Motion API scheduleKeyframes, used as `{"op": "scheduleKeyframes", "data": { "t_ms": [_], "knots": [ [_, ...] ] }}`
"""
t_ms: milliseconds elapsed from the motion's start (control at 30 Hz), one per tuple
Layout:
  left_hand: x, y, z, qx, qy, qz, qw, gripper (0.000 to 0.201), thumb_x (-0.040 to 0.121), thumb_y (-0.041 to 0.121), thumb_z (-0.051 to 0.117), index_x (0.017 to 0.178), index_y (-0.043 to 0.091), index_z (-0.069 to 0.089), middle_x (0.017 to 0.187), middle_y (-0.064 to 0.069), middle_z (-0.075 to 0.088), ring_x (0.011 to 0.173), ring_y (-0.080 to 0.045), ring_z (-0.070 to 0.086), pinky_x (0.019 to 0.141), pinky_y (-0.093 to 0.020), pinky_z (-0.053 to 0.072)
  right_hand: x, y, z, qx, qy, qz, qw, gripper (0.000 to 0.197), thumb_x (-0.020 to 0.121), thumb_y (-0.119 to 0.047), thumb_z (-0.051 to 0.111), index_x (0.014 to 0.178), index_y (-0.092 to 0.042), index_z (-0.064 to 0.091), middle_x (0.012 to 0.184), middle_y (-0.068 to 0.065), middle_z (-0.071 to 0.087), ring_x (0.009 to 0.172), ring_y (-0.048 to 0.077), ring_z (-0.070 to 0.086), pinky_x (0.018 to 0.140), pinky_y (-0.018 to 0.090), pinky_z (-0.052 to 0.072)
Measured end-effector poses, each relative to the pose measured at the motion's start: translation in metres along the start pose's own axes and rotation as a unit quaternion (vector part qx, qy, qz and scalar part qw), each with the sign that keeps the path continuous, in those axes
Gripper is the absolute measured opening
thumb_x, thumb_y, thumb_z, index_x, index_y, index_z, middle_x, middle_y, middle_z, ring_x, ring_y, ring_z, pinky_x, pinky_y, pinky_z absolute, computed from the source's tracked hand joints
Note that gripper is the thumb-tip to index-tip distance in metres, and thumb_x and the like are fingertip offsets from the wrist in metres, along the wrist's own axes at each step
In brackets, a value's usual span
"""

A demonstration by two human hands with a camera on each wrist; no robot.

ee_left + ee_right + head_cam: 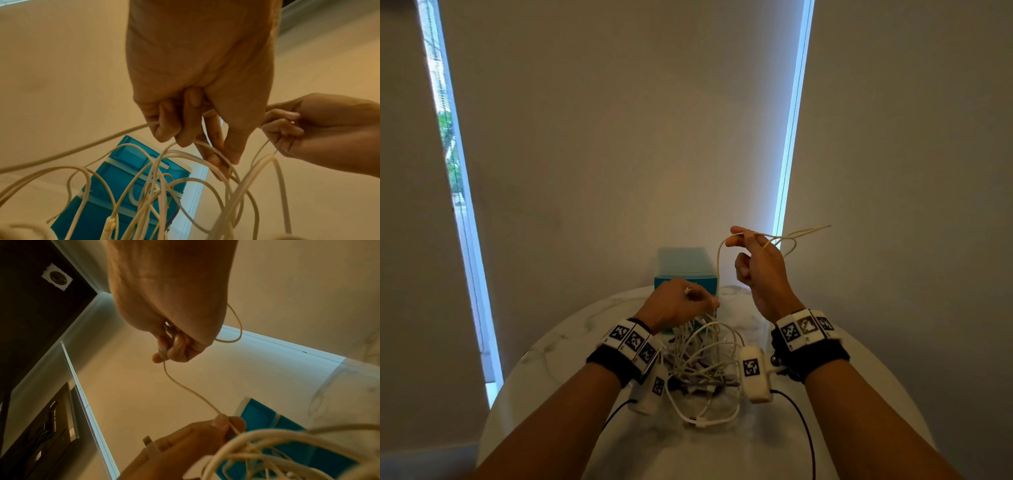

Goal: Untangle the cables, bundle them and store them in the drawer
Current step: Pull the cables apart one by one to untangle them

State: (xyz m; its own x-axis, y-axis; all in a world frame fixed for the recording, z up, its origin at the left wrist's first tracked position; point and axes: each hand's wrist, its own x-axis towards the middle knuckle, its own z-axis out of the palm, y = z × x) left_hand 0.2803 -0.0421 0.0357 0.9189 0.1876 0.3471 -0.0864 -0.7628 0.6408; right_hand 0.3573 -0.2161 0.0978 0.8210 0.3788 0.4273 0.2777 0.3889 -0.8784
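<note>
A tangle of white cables (702, 370) lies on the round marble table (558, 377) between my wrists. My left hand (681, 305) hovers over it, fingers curled round several strands (185, 146), with a connector tip (688, 290) sticking up from the fist. My right hand (753, 263) is raised higher and pinches one thin white cable (719, 260) between thumb and forefinger; its loose loop (791, 240) trails off to the right. That cable (185, 389) runs taut down to my left hand (197, 439). The teal drawer unit (685, 270) stands behind the hands.
The table's far edge sits just behind the teal unit, close to a plain wall. Window strips with blinds stand to the left (448, 154) and right (791, 137). Black leads (804, 435) trail from the wrist cameras across the near table.
</note>
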Motion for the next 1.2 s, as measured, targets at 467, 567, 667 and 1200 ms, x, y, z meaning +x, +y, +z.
{"op": "scheduleKeyframes", "data": {
  "t_ms": [467,567,667,1200],
  "knots": [
    [0.012,0.007,-0.011,-0.047,0.273,-0.002,0.961,0.03,0.093,0.031,0.068,0.065,0.026,0.078,0.086,0.02,0.08,0.083,0.005,0.073,0.084,-0.031,0.062,-0.048,0.096,-0.013,-0.242,-0.153,0.163,0.944,0.042,0.114,-0.023,0.038,0.093,-0.011,0.073,0.082,0.006,0.069,0.074,0.017,0.061,0.065,0.026,0.05],
    [0.013,0.007,-0.011,-0.062,0.327,0.027,0.943,0.031,0.096,0.026,0.067,0.066,0.026,0.075,0.091,0.017,0.08,0.085,0.002,0.073,0.082,-0.027,0.059,-0.048,0.09,-0.016,-0.299,-0.18,0.144,0.926,0.038,0.114,-0.023,0.042,0.094,-0.019,0.075,0.088,-0.001,0.072,0.079,0.012,0.065,0.071,0.026,0.054],
    [0.011,0.006,-0.007,-0.102,0.368,0.027,0.924,0.03,0.1,0.029,0.067,0.072,0.026,0.075,0.094,0.014,0.079,0.093,-0.005,0.073,0.08,-0.028,0.058,-0.05,0.091,-0.024,-0.35,-0.206,0.125,0.905,0.032,0.111,-0.023,0.048,0.104,-0.014,0.077,0.089,-0.005,0.075,0.079,0.009,0.068,0.081,0.029,0.06],
    [-0.016,0.034,-0.019,-0.195,0.173,0.028,0.965,0.027,0.105,0.026,0.062,0.089,0.013,0.08,0.089,0.002,0.082,0.097,-0.011,0.076,0.097,-0.034,0.055,-0.039,0.074,-0.021,0.143,-0.025,0.167,0.975,0.048,0.109,-0.047,0.053,0.129,-0.006,0.067,0.068,-0.003,0.048,0.049,0.007,0.031,0.043,0.021,0.022]
  ]
}}
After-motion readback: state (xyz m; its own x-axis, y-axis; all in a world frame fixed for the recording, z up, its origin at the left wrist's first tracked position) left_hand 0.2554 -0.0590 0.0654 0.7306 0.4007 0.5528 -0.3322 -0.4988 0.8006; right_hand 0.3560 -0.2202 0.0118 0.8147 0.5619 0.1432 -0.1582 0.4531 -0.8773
